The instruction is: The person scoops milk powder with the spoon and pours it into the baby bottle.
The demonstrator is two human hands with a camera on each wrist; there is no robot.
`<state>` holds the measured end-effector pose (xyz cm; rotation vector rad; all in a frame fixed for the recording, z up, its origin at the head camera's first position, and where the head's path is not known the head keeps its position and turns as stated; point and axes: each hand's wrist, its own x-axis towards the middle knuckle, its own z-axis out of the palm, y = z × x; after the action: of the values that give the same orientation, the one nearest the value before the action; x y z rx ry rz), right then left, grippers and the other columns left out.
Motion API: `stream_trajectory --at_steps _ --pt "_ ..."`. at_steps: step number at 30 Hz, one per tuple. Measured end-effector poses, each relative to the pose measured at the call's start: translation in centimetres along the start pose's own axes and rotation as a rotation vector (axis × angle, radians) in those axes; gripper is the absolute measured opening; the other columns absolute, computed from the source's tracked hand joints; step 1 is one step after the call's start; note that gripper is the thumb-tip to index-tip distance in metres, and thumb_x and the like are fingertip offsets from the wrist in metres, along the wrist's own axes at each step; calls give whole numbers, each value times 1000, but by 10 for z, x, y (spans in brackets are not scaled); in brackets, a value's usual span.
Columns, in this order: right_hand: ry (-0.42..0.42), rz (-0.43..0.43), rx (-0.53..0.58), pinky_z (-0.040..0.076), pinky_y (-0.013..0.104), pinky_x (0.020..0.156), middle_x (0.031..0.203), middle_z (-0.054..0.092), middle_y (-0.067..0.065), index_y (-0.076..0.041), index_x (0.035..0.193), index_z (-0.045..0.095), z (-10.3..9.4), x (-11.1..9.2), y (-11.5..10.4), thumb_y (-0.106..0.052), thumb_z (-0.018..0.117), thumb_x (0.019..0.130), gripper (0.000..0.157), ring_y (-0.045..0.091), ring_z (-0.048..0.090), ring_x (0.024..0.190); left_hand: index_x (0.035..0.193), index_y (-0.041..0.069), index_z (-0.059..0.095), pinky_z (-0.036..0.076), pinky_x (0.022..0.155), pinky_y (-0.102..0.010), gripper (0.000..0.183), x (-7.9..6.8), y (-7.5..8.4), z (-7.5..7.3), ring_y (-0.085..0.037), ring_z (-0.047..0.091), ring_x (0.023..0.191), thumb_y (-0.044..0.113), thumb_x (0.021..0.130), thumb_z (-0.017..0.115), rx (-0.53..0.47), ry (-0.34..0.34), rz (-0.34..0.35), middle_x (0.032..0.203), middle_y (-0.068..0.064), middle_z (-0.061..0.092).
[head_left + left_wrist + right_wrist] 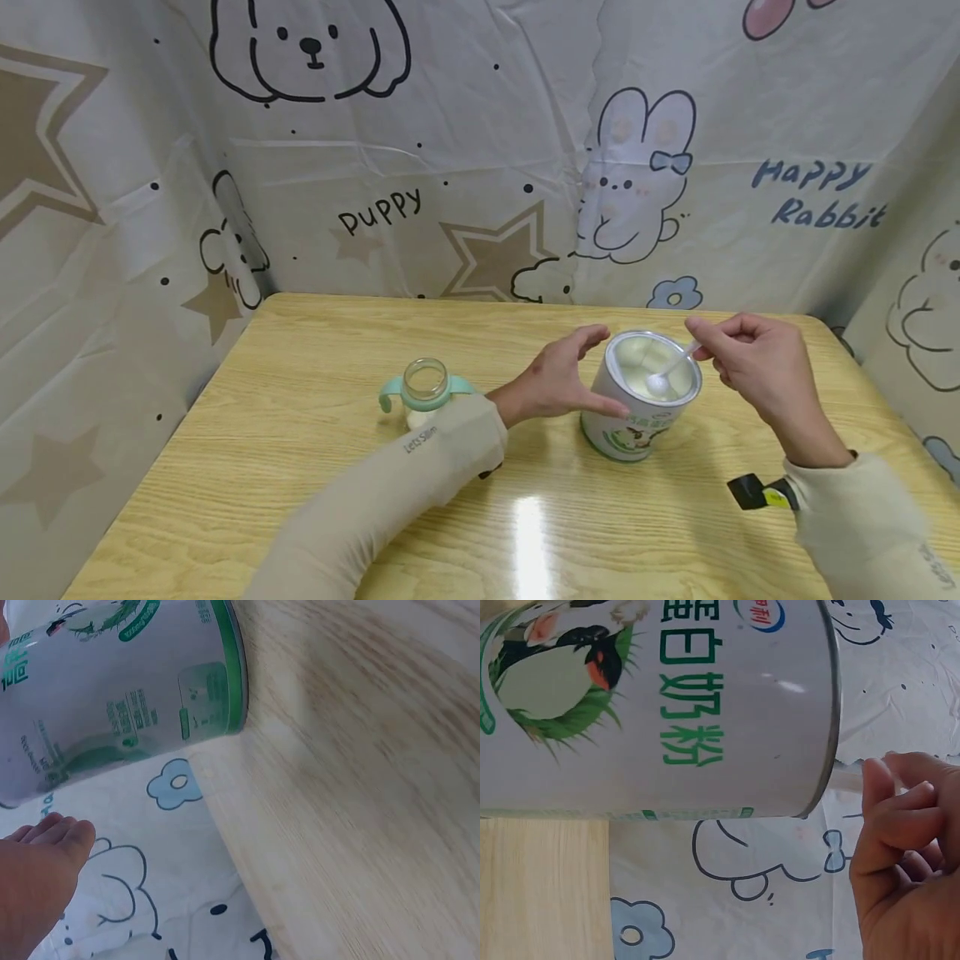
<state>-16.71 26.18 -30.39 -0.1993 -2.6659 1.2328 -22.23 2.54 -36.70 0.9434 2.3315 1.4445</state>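
An uncapped can of milk powder, white with green print, stands on the table right of centre. My right hand pinches the handle of a white scoop, whose bowl is inside the can's mouth. In the right wrist view, the thumb and index finger of the right hand meet on the handle beside the rim. My left hand is spread at the can's left side, its thumb along the front. Its fingers show apart from the can wall in the left wrist view.
Left of the can, an uncapped baby bottle with mint-green handles stands partly behind my left sleeve. The wooden table ends at a printed cloth at the back. A black strap end sticks out from my right wrist.
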Motion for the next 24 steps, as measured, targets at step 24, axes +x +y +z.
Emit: stream_trajectory --at_steps 24 --pt "-101 -179 -281 44 29 45 73 70 10 1 90 69 24 -1 -22 -25 71 95 26 17 55 53 144 12 40 47 95 -22 92 6 7 17 -12 56 115 27 71 94 -35 7 40 129 -4 59"
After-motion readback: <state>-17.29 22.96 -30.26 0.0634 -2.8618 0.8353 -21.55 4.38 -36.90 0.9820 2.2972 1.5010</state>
